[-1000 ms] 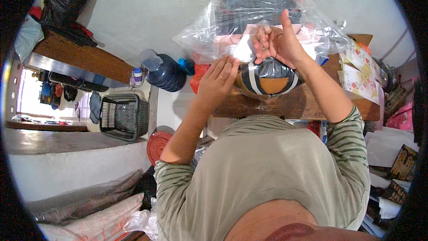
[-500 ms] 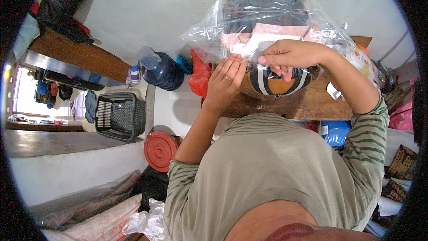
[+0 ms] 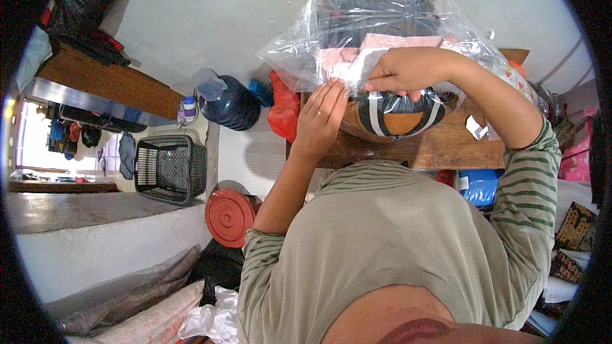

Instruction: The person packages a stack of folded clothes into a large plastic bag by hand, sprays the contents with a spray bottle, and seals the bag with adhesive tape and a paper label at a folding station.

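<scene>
A large clear plastic bag [image 3: 382, 32] stuffed with dark and pink folded cloth stands on a wooden table [image 3: 440, 146]. My right hand [image 3: 408, 70] reaches across the bag's lower edge and pinches the plastic with curled fingers. My left hand [image 3: 322, 118], wearing a ring, lies flat with fingers together against the bag's lower left corner. Under both hands a round orange-and-black striped thing [image 3: 398, 118] shows through the plastic at the table's front.
A dark blue water jug [image 3: 229, 105] and a red bag [image 3: 285, 111] stand left of the table. A black mesh basket [image 3: 171, 169] and a red round lid [image 3: 229, 216] lie lower left. A blue container [image 3: 479, 186] sits under the table.
My right hand has swung from upright over the bag to reaching leftward across its lower edge. My left hand has stayed at the bag's lower left corner.
</scene>
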Action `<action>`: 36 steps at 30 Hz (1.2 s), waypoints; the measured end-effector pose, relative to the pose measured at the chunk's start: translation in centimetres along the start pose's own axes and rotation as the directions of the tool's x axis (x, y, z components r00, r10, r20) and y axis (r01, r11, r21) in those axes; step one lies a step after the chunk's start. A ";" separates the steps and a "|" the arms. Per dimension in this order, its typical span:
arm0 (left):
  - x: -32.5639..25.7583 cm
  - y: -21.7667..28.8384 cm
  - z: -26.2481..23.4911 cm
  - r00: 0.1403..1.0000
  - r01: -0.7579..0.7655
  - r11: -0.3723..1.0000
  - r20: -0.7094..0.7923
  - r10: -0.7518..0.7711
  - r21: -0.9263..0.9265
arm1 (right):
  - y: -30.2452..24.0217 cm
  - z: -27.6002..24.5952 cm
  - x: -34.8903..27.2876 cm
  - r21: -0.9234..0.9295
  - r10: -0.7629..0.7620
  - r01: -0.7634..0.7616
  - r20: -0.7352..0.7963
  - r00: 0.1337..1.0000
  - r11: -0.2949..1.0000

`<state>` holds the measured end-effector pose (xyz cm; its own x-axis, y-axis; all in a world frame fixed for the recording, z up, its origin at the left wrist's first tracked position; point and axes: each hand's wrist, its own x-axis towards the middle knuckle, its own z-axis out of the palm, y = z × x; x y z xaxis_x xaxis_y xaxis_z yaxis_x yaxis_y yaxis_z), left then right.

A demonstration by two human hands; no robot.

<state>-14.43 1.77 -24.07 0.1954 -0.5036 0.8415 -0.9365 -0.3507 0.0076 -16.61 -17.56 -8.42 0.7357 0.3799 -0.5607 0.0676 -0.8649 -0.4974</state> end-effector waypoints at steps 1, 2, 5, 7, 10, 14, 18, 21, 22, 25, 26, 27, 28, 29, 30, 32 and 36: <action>0.1 0.0 0.0 1.000 0.004 1.000 0.003 -0.004 -0.018 | 0.0 0.0 0.1 0.001 0.001 -0.001 0.000 1.000 1.000; 0.1 0.0 0.0 1.000 0.008 0.999 0.007 -0.007 -0.036 | 0.1 0.0 0.1 -0.021 -0.005 0.005 -0.001 1.000 1.000; -0.4 -0.1 0.4 0.998 0.048 0.993 -0.035 -0.052 -0.105 | 0.1 0.1 0.5 -0.078 -0.013 0.012 -0.011 1.000 0.997; -0.7 -0.1 0.6 0.996 0.067 0.990 -0.054 -0.075 -0.126 | 0.0 0.1 0.6 -0.111 -0.013 0.011 -0.019 1.000 0.994; 0.0 0.4 0.1 0.996 0.090 0.995 0.002 -0.090 -0.042 | -0.2 0.2 0.6 -0.138 -0.029 0.024 -0.036 0.999 0.990; 0.3 0.8 -0.3 0.983 0.132 0.988 0.116 -0.140 0.075 | -0.1 0.7 0.1 -0.152 0.025 -0.037 -0.079 0.997 0.988; 0.0 0.6 0.0 0.989 0.123 0.989 0.078 -0.130 0.082 | 0.9 0.8 -1.1 0.032 0.096 -0.093 -0.134 0.986 0.995; 0.0 0.5 0.1 0.988 0.106 0.989 0.097 -0.116 0.101 | 1.8 1.1 -1.0 0.066 0.107 -0.099 -0.143 0.984 0.993; 0.1 0.6 0.1 0.990 0.099 0.990 0.091 -0.107 0.096 | 2.5 1.3 -0.8 0.070 0.109 -0.100 -0.145 0.983 0.993; 0.2 0.1 0.2 0.996 0.061 0.996 0.063 -0.065 0.061 | 4.1 1.6 -0.9 -0.269 -0.166 0.080 -0.315 0.935 0.960; 0.1 -0.1 0.2 0.999 0.033 0.999 0.038 -0.034 0.030 | 4.1 1.4 -1.6 -0.301 -0.120 0.009 -0.352 0.928 0.953; 0.1 -0.2 0.3 0.999 0.031 0.999 0.036 -0.032 0.034 | 4.3 1.1 -2.2 -0.336 -0.079 -0.062 -0.389 0.918 0.940; 0.0 -0.3 0.2 0.999 0.024 0.999 0.041 -0.026 0.038 | 4.9 1.2 -2.6 -0.397 0.003 -0.181 -0.411 0.912 0.900; 0.0 -0.3 0.2 0.999 0.018 0.999 0.046 -0.020 0.042 | 4.7 1.3 -2.9 -0.400 -0.001 -0.180 -0.413 0.911 0.899; 0.0 -0.2 0.1 0.999 0.021 0.998 0.044 -0.023 0.052 | 3.9 1.7 -3.5 -0.319 -0.085 -0.128 -0.577 0.812 0.939; 0.2 -0.1 -0.2 0.997 0.039 0.999 0.071 -0.041 0.035 | 2.2 2.8 -3.5 -0.390 -0.351 0.043 -0.769 0.534 0.920; 0.5 -0.3 0.0 0.999 0.002 1.000 0.050 -0.003 0.029 | 1.7 7.3 0.9 -0.590 -0.542 0.060 -0.692 0.476 0.805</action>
<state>-14.08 1.63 -23.60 0.2130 -0.5416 0.8132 -0.9273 -0.3742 -0.0064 -20.70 -16.28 -14.58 0.7800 0.4228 0.4614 0.4961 -0.8672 -0.0440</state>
